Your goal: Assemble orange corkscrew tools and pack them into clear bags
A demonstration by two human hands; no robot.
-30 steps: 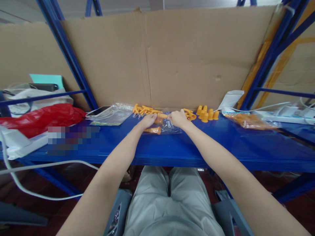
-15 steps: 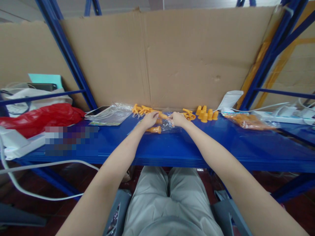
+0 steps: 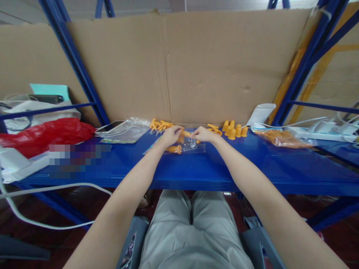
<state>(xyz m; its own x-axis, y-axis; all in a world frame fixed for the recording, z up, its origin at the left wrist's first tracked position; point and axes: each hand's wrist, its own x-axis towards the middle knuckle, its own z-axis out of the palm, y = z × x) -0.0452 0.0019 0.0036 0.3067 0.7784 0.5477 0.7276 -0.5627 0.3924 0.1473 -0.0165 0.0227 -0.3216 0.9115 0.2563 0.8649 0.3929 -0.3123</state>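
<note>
My left hand (image 3: 170,135) and my right hand (image 3: 203,133) meet over a small clear plastic bag (image 3: 183,146) on the blue shelf (image 3: 196,168). Both hands pinch an orange plastic piece (image 3: 187,133) at the bag's mouth, fingers closed. Another orange piece (image 3: 174,149) lies inside the bag. A heap of orange parts with small chains (image 3: 161,125) lies just behind my left hand. A cluster of upright orange cones (image 3: 235,130) stands behind my right hand.
A phone and clear bags (image 3: 123,129) lie at left, beside a red bag (image 3: 46,135) and white cables (image 3: 42,186). A bag of orange parts (image 3: 283,137) and a white power strip (image 3: 322,130) sit at right. Cardboard (image 3: 196,67) backs the shelf; blue uprights flank it.
Both hands have lifted slightly and drawn closer together on the orange piece at the bag's mouth. The bag has shifted a little.
</note>
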